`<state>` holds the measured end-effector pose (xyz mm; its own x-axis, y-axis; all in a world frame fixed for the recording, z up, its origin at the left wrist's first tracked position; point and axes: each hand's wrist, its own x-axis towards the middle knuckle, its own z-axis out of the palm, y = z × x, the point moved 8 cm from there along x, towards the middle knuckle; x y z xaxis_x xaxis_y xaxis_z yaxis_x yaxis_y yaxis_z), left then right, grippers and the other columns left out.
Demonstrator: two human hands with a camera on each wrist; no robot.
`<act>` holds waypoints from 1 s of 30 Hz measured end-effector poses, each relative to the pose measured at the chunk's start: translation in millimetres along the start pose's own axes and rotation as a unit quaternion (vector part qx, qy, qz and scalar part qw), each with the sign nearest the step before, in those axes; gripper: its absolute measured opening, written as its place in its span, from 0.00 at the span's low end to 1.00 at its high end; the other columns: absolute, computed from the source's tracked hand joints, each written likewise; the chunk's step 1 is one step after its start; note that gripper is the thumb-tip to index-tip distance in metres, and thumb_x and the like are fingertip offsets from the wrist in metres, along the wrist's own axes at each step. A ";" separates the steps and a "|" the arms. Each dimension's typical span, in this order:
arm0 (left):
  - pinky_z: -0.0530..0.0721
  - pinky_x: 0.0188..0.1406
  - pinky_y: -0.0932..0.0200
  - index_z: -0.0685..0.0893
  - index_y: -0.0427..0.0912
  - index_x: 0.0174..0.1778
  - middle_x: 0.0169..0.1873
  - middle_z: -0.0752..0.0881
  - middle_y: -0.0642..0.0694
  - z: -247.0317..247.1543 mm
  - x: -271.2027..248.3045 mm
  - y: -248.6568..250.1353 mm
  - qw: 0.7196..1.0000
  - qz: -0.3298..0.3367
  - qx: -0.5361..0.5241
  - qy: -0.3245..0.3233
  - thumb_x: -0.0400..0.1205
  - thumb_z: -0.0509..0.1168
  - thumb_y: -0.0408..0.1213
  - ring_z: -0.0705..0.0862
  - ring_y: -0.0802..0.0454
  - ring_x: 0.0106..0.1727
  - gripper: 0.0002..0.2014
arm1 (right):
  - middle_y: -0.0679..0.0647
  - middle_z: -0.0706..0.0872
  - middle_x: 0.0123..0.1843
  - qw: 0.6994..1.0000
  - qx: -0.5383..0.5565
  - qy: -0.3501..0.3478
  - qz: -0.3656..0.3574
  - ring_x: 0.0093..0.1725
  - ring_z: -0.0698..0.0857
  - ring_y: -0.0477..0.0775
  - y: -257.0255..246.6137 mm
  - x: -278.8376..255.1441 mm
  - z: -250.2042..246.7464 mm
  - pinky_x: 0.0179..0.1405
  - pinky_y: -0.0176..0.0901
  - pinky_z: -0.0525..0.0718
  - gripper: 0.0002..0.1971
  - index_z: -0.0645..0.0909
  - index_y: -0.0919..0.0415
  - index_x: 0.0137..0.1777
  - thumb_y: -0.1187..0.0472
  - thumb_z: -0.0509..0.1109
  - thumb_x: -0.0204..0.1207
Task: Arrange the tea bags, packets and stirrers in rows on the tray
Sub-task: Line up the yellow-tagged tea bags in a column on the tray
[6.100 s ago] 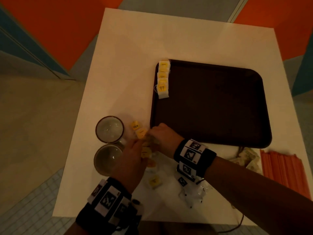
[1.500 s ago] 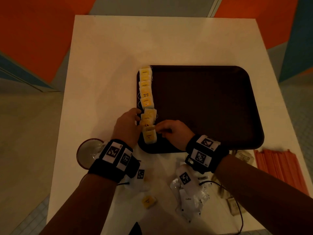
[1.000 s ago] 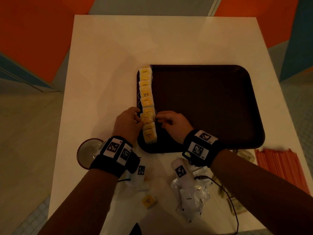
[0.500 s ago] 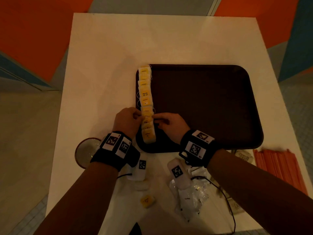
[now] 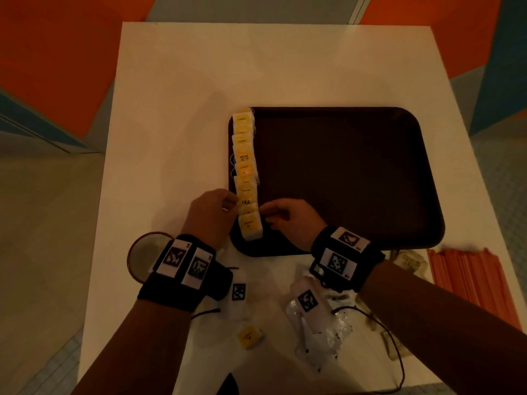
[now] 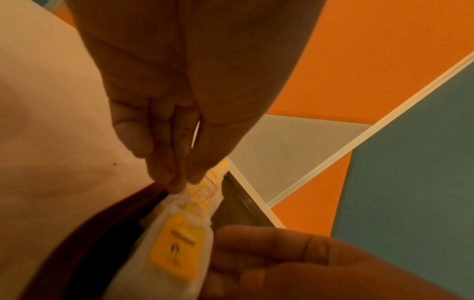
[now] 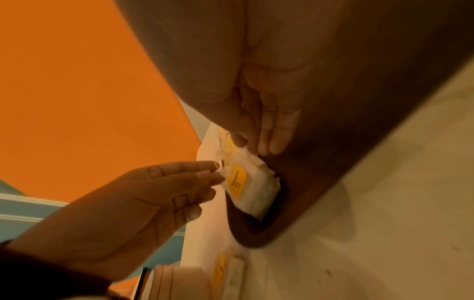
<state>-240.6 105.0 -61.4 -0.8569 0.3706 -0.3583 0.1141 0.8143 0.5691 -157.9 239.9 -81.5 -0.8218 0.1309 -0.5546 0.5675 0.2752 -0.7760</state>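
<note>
Tea-bag row squared from both sides

Row of tea bags (image 5: pixel 245 178) runs 12-to-6 along tray (image 5: pixel 342 178) left edge; left hand (image 5: pixel 212 212) at 9, right hand (image 5: pixel 288 219) at 3, each grip pinching it with curled fingertips.

A cafeteria-like room: white table (image 5: pixel 176 115), brown serving tray (image 5: pixel 342 181), orange-and-teal floor (image 5: pixel 51 52)

We see a white square table (image 5: pixel 199 81) under dim, warm light. Beyond its far edge the surroundings show large orange panels (image 5: pixel 57 52), a grey strip (image 5: pixel 251 8) between them, and teal sections (image 5: pixel 502 67) at the sides. At lower left lies small-tiled flooring (image 5: pixel 48 366) beside a plain beige area (image 5: pixel 42 209).
</note>
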 end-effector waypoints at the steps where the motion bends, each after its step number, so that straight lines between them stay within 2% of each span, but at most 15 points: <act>1: 0.75 0.47 0.65 0.83 0.42 0.55 0.51 0.87 0.46 3.7 -2.8 0.0 1.000 0.001 0.001 -0.007 0.78 0.66 0.35 0.80 0.55 0.45 0.10 | 0.59 0.86 0.59 1.000 -0.013 0.000 -0.002 0.60 0.84 0.56 0.3 -1.0 1.6 0.65 0.53 0.81 0.16 0.83 0.61 0.59 0.74 0.60 0.76; 6: 0.74 0.44 0.61 0.81 0.44 0.55 0.44 0.81 0.50 11.8 -3.9 0.5 1.000 -0.020 0.005 -0.006 0.78 0.67 0.37 0.77 0.54 0.43 0.10 | 0.61 0.85 0.60 1.000 0.011 0.007 -0.018 0.60 0.84 0.58 -3.7 -3.6 9.6 0.65 0.56 0.80 0.15 0.83 0.63 0.60 0.72 0.63 0.77; 10: 0.76 0.45 0.61 0.82 0.46 0.52 0.45 0.85 0.48 5.2 2.4 -0.4 0.999 -0.028 -0.018 0.018 0.77 0.66 0.34 0.78 0.54 0.43 0.08 | 0.56 0.86 0.52 0.999 -0.004 0.030 -0.012 0.54 0.85 0.57 -1.1 -5.0 4.3 0.59 0.57 0.84 0.12 0.84 0.61 0.52 0.72 0.63 0.75; 13: 0.76 0.45 0.61 0.84 0.44 0.51 0.47 0.87 0.45 3.6 6.2 1.1 0.999 -0.026 -0.020 0.020 0.77 0.67 0.33 0.79 0.54 0.42 0.08 | 0.57 0.86 0.54 0.997 -0.074 -0.008 -0.020 0.43 0.85 0.57 -3.0 -8.1 9.9 0.47 0.51 0.85 0.16 0.84 0.56 0.54 0.71 0.60 0.76; 15: 0.75 0.45 0.61 0.84 0.43 0.49 0.46 0.87 0.45 3.1 7.8 2.0 0.999 -0.027 -0.025 0.022 0.76 0.68 0.33 0.79 0.55 0.42 0.07 | 0.55 0.83 0.60 0.992 -0.114 -0.036 -0.029 0.42 0.84 0.53 -3.9 -7.6 15.2 0.42 0.42 0.83 0.18 0.83 0.55 0.60 0.71 0.59 0.77; 17: 0.75 0.44 0.62 0.84 0.44 0.49 0.46 0.87 0.46 3.3 9.0 2.1 0.999 -0.028 -0.025 0.022 0.76 0.68 0.33 0.79 0.55 0.41 0.07 | 0.54 0.82 0.64 0.990 -0.123 -0.057 -0.025 0.50 0.84 0.51 -3.4 -6.1 19.0 0.47 0.36 0.82 0.18 0.81 0.55 0.63 0.70 0.59 0.78; 20: 0.74 0.44 0.62 0.84 0.44 0.50 0.44 0.86 0.48 3.1 8.4 0.0 0.998 -0.039 -0.035 0.019 0.74 0.70 0.34 0.81 0.54 0.42 0.09 | 0.55 0.79 0.65 0.990 -0.131 -0.040 -0.016 0.60 0.81 0.53 -2.3 -3.8 15.9 0.59 0.39 0.79 0.16 0.82 0.55 0.61 0.69 0.60 0.78; 22: 0.74 0.44 0.63 0.83 0.44 0.52 0.44 0.85 0.49 0.9 7.9 -1.5 0.997 -0.046 -0.051 0.027 0.73 0.72 0.35 0.81 0.54 0.43 0.12 | 0.56 0.77 0.66 0.992 -0.126 -0.008 -0.023 0.62 0.80 0.55 -4.9 -2.1 9.7 0.64 0.44 0.78 0.15 0.83 0.56 0.59 0.69 0.61 0.78; 24: 0.76 0.45 0.63 0.83 0.43 0.54 0.48 0.85 0.47 -3.1 8.2 -2.8 0.994 -0.054 -0.082 0.043 0.73 0.73 0.34 0.81 0.55 0.42 0.15 | 0.58 0.75 0.69 0.996 -0.079 0.014 -0.040 0.64 0.79 0.56 -10.2 -0.3 4.6 0.68 0.46 0.77 0.17 0.81 0.60 0.63 0.72 0.61 0.77; 27: 0.77 0.47 0.64 0.83 0.42 0.57 0.53 0.87 0.45 -6.3 8.7 -3.0 0.990 -0.062 -0.119 0.051 0.73 0.72 0.32 0.82 0.56 0.42 0.16 | 0.56 0.70 0.76 0.999 -0.005 -0.009 -0.040 0.68 0.79 0.56 -16.0 3.5 9.0 0.69 0.41 0.75 0.22 0.74 0.63 0.70 0.75 0.62 0.76; 30: 0.76 0.47 0.64 0.84 0.43 0.57 0.54 0.87 0.45 -6.9 8.6 0.1 0.989 -0.054 -0.128 0.052 0.75 0.70 0.32 0.81 0.57 0.43 0.14 | 0.59 0.72 0.75 0.998 0.042 -0.022 -0.048 0.69 0.78 0.57 -20.4 6.8 19.2 0.72 0.50 0.74 0.22 0.73 0.66 0.70 0.75 0.62 0.76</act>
<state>-251.4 105.2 -59.3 -0.9058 0.2286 -0.3568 -0.1003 0.7024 0.7047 -174.1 216.9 -75.2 -0.8701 0.0648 -0.4886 0.4908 0.2041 -0.8470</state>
